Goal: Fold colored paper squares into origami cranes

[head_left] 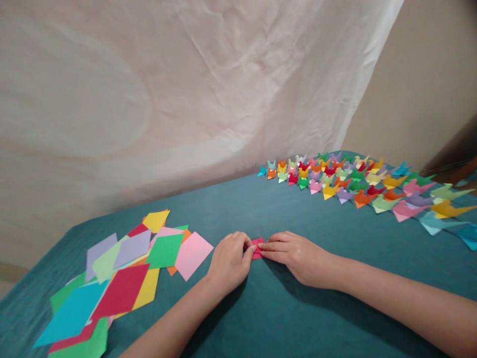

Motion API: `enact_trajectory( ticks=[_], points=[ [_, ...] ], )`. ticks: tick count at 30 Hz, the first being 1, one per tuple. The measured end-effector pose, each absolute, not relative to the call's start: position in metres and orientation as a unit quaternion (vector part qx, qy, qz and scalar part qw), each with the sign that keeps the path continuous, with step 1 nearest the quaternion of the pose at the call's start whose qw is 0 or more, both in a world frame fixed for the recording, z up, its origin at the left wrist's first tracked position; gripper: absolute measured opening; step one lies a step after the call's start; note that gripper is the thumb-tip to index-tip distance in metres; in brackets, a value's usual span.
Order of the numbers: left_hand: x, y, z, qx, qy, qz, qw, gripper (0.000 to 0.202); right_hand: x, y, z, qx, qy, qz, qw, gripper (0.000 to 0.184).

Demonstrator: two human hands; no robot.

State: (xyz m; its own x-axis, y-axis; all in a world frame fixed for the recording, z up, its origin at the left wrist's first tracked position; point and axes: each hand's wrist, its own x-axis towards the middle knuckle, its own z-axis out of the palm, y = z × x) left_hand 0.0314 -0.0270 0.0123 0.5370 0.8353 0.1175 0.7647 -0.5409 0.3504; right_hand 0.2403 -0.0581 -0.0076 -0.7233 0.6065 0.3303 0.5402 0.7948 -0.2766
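A small folded piece of red paper point(257, 249) lies on the teal cloth between my two hands. My left hand point(231, 258) is closed, its thumb and curled fingers pinching the paper's left side. From the right, my right hand point(294, 256) reaches in with its fingers together, and their tips press on the paper's right edge. Part of the paper is hidden under the fingers of both hands.
Loose coloured paper squares point(121, 291) lie in an overlapping pile at the left. Several rows of small folded paper birds point(330, 191) stand at the back right. The table point(223, 209) has a teal cloth, and a pale sheet point(179, 89) hangs behind it.
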Motion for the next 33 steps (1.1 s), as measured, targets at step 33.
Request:
enact_trajectory(
  ticks=[33],
  points=[
    [0.0343,-0.0272,0.009,0.866,0.451,0.163,0.142,0.007,0.2393,-0.0575,-0.0067,-0.306,-0.929,0.067,0.197,0.04]
  ],
)
